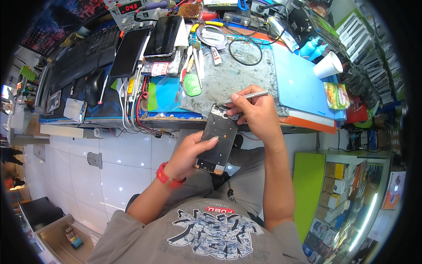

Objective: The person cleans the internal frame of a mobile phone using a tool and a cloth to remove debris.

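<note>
My left hand (190, 151) grips an opened phone (214, 140) by its left side, thumb lying across its dark inner face. The phone is held tilted above my lap, close to the bench edge, with a white and metallic section at its top end. In my right hand (256, 111), a slim silver tool (257, 94) is pinched between thumb and fingers. Its forward end points left, over the phone's top end. Whether the tip touches the phone is too small to tell. The fingers of my right hand partly cover the phone's upper right corner.
A grey work mat (237, 75) lies ahead on the bench, beside a light blue mat (299, 81). Two dark phones (163, 37), a green scraper-like piece (192, 84), cables (127, 103) and a white cup (328, 65) lie or stand around. A glass display case (343, 193) is at right.
</note>
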A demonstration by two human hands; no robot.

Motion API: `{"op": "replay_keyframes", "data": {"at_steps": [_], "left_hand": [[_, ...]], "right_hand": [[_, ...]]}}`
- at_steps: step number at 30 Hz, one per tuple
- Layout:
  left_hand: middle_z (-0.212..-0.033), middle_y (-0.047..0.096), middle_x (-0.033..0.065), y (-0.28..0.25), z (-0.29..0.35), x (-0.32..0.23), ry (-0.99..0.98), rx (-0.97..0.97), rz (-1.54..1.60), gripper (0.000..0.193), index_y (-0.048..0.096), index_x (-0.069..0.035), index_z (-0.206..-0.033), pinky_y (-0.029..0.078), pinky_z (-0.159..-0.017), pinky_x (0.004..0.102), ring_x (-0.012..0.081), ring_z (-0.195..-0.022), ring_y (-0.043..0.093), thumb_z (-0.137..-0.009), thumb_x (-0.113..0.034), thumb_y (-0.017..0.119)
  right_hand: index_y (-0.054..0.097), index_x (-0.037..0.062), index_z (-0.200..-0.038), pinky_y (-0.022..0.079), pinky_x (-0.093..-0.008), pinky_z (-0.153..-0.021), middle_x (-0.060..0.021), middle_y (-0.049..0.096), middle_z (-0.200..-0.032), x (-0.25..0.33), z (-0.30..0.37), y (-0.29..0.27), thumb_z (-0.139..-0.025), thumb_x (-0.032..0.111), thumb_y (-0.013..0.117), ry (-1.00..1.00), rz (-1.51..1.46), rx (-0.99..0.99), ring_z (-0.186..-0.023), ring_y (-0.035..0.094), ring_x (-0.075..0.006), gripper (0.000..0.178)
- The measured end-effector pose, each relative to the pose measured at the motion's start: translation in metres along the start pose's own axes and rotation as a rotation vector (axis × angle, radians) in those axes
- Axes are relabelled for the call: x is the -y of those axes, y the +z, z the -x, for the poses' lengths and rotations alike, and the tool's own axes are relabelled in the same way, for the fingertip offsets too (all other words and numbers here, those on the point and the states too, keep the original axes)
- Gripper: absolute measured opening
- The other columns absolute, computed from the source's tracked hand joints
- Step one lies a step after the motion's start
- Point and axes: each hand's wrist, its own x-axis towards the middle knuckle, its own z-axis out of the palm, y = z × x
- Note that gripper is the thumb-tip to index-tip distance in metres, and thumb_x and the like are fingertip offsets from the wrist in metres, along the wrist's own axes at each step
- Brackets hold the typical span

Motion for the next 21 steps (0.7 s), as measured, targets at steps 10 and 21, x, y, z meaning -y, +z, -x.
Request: {"op": "replay_keyframes", "data": {"at_steps": [10, 21], "left_hand": [[-0.095, 0.073, 0.0041, 0.008, 0.013, 0.029, 0.193, -0.282, -0.032, 0.024, 0.07, 0.003, -0.111, 0.053, -0.071, 0.0235, 0.0073, -0.08, 0.066, -0.102, -0.019, 0.065], [-0.088, 0.072, 0.0029, 0.004, 0.009, 0.026, 0.236, -0.329, -0.126, 0.026, 0.072, 0.003, -0.104, 0.051, -0.064, 0.0219, 0.005, -0.072, 0.063, -0.102, -0.022, 0.064]], "right_hand": [[0.059, -0.0017, -0.102, 0.051, -0.0248, -0.054, -0.0111, 0.072, -0.088, -0.002, 0.006, 0.006, -0.097, 0.02, 0.069, -0.038, 0.025, -0.056, -0.074, 0.072, -0.0153, 0.025], [0.058, -0.0028, -0.101, 0.053, -0.0249, -0.052, -0.016, 0.073, -0.089, -0.006, 0.001, 0.003, -0.098, 0.018, 0.068, -0.028, -0.088, -0.014, -0.072, 0.073, -0.0164, 0.024]]}}
